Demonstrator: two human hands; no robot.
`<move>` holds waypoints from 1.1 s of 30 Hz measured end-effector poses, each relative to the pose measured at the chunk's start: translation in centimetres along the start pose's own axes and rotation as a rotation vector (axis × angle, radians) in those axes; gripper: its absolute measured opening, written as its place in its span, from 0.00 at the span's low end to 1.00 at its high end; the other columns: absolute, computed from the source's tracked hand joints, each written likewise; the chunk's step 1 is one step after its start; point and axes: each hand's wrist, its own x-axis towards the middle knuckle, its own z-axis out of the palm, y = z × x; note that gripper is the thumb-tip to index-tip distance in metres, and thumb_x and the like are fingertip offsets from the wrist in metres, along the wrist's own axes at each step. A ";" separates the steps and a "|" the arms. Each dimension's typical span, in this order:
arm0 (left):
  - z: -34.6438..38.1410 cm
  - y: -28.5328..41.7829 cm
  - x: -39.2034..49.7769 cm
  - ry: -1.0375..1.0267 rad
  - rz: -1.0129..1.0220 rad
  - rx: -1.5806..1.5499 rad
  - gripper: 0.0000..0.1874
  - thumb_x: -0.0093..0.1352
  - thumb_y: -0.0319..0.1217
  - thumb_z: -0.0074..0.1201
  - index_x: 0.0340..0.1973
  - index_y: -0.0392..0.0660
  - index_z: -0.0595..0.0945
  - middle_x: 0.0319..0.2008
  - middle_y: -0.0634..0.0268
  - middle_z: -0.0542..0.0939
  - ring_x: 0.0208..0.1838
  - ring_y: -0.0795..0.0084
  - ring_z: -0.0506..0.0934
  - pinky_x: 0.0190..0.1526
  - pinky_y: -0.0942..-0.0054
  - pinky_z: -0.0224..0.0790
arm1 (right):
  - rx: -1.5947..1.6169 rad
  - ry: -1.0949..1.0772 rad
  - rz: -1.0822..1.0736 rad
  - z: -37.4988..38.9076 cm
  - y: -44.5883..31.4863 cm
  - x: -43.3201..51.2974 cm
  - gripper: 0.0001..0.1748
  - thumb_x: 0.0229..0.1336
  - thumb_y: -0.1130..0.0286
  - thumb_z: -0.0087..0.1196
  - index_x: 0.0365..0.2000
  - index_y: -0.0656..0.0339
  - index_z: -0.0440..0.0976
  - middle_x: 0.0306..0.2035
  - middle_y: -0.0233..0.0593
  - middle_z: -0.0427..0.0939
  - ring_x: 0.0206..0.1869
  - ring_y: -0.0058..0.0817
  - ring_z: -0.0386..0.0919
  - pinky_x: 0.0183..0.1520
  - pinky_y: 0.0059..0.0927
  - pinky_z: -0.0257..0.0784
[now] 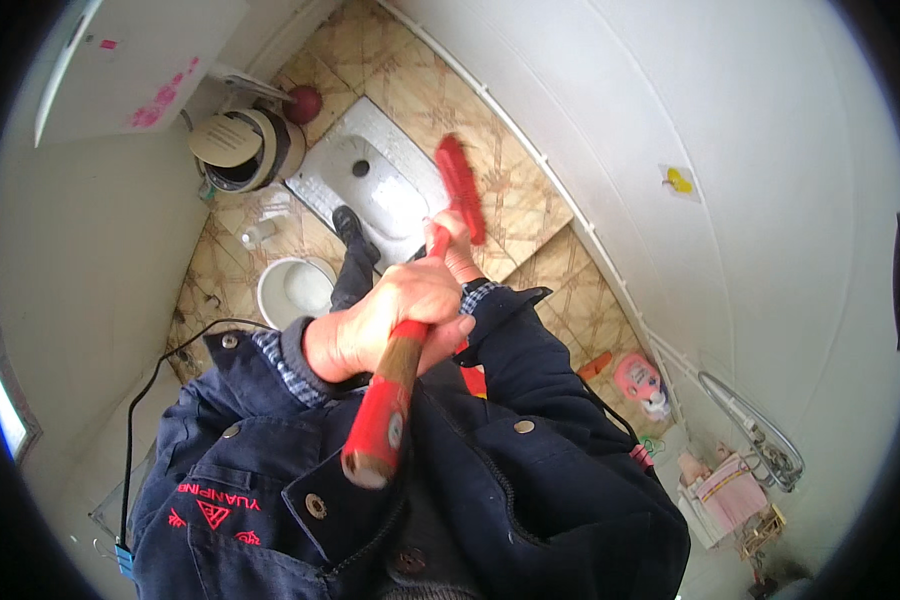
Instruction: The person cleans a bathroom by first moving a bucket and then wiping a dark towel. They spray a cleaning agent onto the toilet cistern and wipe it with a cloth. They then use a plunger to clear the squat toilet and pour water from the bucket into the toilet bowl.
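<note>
Both hands grip a broom's long handle (pixel 379 420), which is red with a bare wooden stretch. My left hand (pixel 401 311) wraps around its upper part, near the end closest to my chest. Farther down, my right hand (pixel 450 229) holds the red shaft close to the head. The red bristled broom head (pixel 461 184), slightly blurred, is at the right side of a white squat toilet pan (pixel 379 124), by the tan tiled floor (pixel 521 191). One dark shoe (pixel 351 223) shows at the pan's near left edge; the other is mostly hidden behind my hands.
Left of the pan are a lidded bin (pixel 244 146), a red plunger (pixel 302 104), a clear bottle (pixel 261 232) and a white bucket (pixel 266 289). A white pipe (pixel 544 160) follows the right wall. A pink bottle (pixel 637 377) and a towel (pixel 731 495) are at lower right.
</note>
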 end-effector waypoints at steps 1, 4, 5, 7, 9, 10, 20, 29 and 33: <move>-0.2 1.2 0.2 0.018 0.041 0.045 0.16 0.57 0.19 0.55 0.14 0.44 0.65 0.12 0.61 0.66 0.17 0.54 0.67 0.25 0.61 0.59 | 0.036 -0.042 -0.065 0.4 -1.2 0.6 0.10 0.48 0.76 0.56 0.18 0.63 0.66 0.22 0.47 0.68 0.29 0.47 0.69 0.33 0.40 0.64; 0.4 3.9 0.7 -0.052 0.125 0.053 0.16 0.57 0.22 0.58 0.14 0.44 0.65 0.12 0.61 0.66 0.17 0.54 0.68 0.25 0.60 0.59 | 0.109 -0.148 -0.171 -1.0 -3.7 0.9 0.10 0.53 0.77 0.56 0.19 0.65 0.68 0.20 0.46 0.67 0.27 0.44 0.68 0.31 0.39 0.64; 0.8 4.1 1.0 -0.026 0.215 -0.037 0.18 0.59 0.19 0.56 0.14 0.44 0.64 0.13 0.61 0.66 0.16 0.55 0.66 0.23 0.60 0.56 | 0.134 -0.172 -0.100 -1.9 -4.2 0.5 0.09 0.53 0.78 0.56 0.20 0.65 0.68 0.21 0.46 0.67 0.28 0.42 0.69 0.32 0.38 0.65; 1.1 3.7 1.1 -0.021 0.261 -0.110 0.18 0.60 0.19 0.56 0.14 0.44 0.64 0.13 0.61 0.66 0.16 0.55 0.66 0.23 0.60 0.57 | 0.019 -0.109 -0.212 -3.7 -4.2 0.7 0.07 0.56 0.76 0.56 0.23 0.63 0.70 0.23 0.45 0.69 0.29 0.41 0.70 0.33 0.36 0.65; 0.7 2.2 1.0 -0.030 0.253 -0.143 0.18 0.61 0.19 0.54 0.14 0.43 0.63 0.13 0.59 0.66 0.18 0.54 0.67 0.26 0.60 0.59 | 0.035 -0.004 -0.147 -5.2 -3.3 1.2 0.11 0.48 0.75 0.55 0.16 0.61 0.65 0.19 0.43 0.68 0.27 0.43 0.68 0.32 0.42 0.64; 0.2 1.0 0.9 -0.033 0.193 -0.134 0.16 0.61 0.20 0.55 0.15 0.42 0.64 0.14 0.58 0.68 0.21 0.52 0.68 0.27 0.59 0.60 | -0.087 -0.001 -0.162 -5.9 -2.5 2.0 0.11 0.48 0.75 0.56 0.16 0.61 0.65 0.20 0.44 0.69 0.27 0.44 0.69 0.34 0.43 0.65; -2.3 0.8 1.5 0.179 0.007 0.183 0.14 0.56 0.22 0.57 0.16 0.43 0.66 0.16 0.60 0.69 0.23 0.54 0.70 0.34 0.60 0.61 | 0.328 -0.049 -0.392 2.3 -3.5 6.0 0.16 0.55 0.60 0.51 0.30 0.63 0.65 0.31 0.44 0.66 0.35 0.44 0.69 0.37 0.42 0.67; -3.4 -1.6 -0.2 0.343 -0.153 0.434 0.35 0.55 0.28 0.62 0.57 0.42 0.66 0.55 0.49 0.65 0.59 0.45 0.63 0.60 0.54 0.58 | 0.337 -0.387 0.469 -10.8 -5.3 10.3 0.06 0.61 0.71 0.53 0.35 0.63 0.74 0.34 0.32 0.74 0.40 0.21 0.73 0.41 0.25 0.73; -5.1 -8.0 -10.2 0.341 -0.535 0.469 0.16 0.60 0.31 0.57 0.41 0.38 0.74 0.36 0.50 0.77 0.42 0.48 0.76 0.44 0.59 0.70 | 0.262 -0.338 0.422 -17.6 0.1 12.1 0.04 0.61 0.73 0.51 0.32 0.62 0.70 0.34 0.34 0.71 0.42 0.27 0.73 0.46 0.36 0.77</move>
